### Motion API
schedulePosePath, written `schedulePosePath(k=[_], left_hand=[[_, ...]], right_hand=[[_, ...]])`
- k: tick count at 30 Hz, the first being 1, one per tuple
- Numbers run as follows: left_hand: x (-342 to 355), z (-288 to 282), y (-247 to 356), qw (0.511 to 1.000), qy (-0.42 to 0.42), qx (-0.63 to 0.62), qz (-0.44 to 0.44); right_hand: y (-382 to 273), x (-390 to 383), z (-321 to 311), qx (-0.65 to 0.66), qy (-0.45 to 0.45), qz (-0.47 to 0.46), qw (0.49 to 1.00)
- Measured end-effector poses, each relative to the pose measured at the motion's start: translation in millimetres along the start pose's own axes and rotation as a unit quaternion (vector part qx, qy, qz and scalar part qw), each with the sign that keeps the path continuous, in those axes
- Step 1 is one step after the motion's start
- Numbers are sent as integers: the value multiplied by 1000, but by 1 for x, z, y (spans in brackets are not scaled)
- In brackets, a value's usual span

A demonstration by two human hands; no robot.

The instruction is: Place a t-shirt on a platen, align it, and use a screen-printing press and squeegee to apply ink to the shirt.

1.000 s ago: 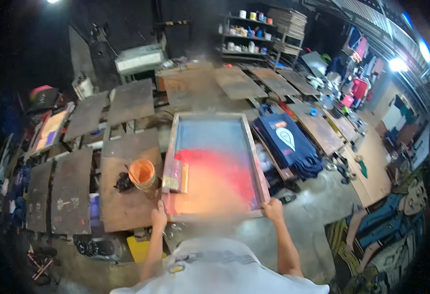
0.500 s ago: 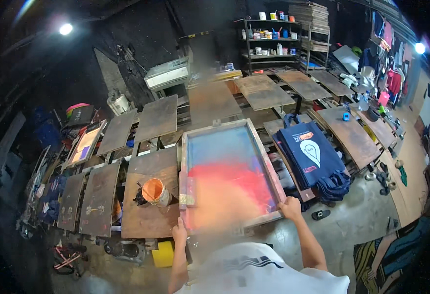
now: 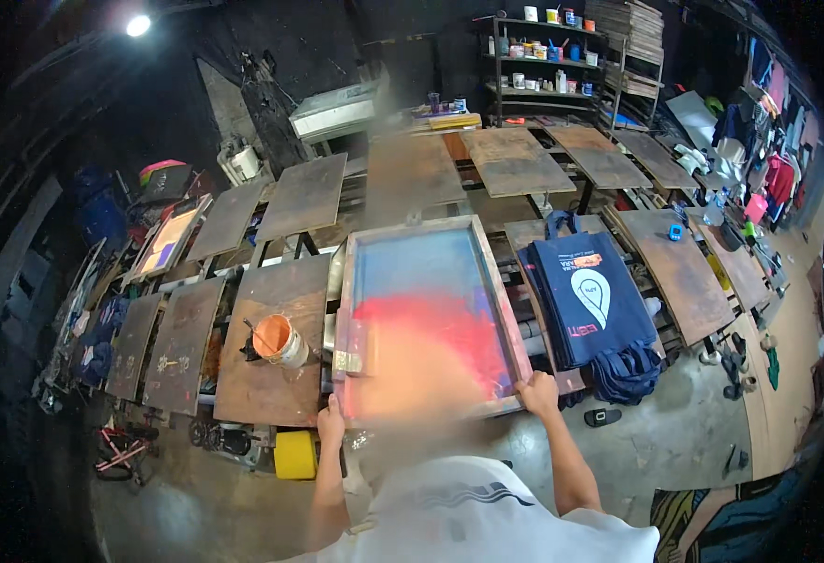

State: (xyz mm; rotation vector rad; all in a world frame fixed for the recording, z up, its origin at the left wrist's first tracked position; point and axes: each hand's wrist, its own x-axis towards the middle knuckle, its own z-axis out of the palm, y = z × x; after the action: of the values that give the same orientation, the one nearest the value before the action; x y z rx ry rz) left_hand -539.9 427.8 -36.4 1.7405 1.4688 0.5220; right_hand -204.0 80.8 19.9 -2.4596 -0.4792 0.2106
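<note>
"Where is the wooden frame [image 3: 503,298]?"

"Centre, directly before the person in the white shirt [image 3: 449,511]. Its stretched mesh [image 3: 421,352] is blue at the far end, red across the middle and pale orange at the near end."

"And the hands?"

"The right hand [image 3: 538,392] has its fingers bent around the near right corner. The left hand [image 3: 331,422] grips the near left corner, thumb up against the wood, most of its fingers hidden."

"Does the frame lie flat?"

"A blurred band crosses its near edge, so from here I cannot tell whether it rests or is slightly raised."

"What stands to the left?"

"A bucket [image 3: 290,349], orange inside, with a stick leaning in it, upright on a brown board [image 3: 252,399]. A yellow box [image 3: 294,455] is below, near the floor."

"To the right?"

"A stack of navy cloth bags [image 3: 590,291], the top one bearing a white drop shape; a dark slipper [image 3: 602,417] lies on the floor just beside the right forearm."

"And behind?"

"More flat boards in rows, then a dark shelf [image 3: 548,95] of pots and bottles."
</note>
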Motion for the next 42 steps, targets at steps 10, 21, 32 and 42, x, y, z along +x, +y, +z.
schedulePosePath(k=[10, 21, 32, 42], left_hand=[[15, 22, -34, 1000, -24, 11, 7], [-4, 23, 0, 994, -42, 74, -61], [-2, 34, -27, 993, -5, 101, 65], [0, 37, -13, 928, -173, -307, -118]], right_hand=[[20, 9, 31, 29, -6, 7, 1000], [52, 17, 68, 7, 28, -76, 997], [61, 18, 71, 53, 28, -53, 997], [50, 11, 57, 115, -20, 7, 993]])
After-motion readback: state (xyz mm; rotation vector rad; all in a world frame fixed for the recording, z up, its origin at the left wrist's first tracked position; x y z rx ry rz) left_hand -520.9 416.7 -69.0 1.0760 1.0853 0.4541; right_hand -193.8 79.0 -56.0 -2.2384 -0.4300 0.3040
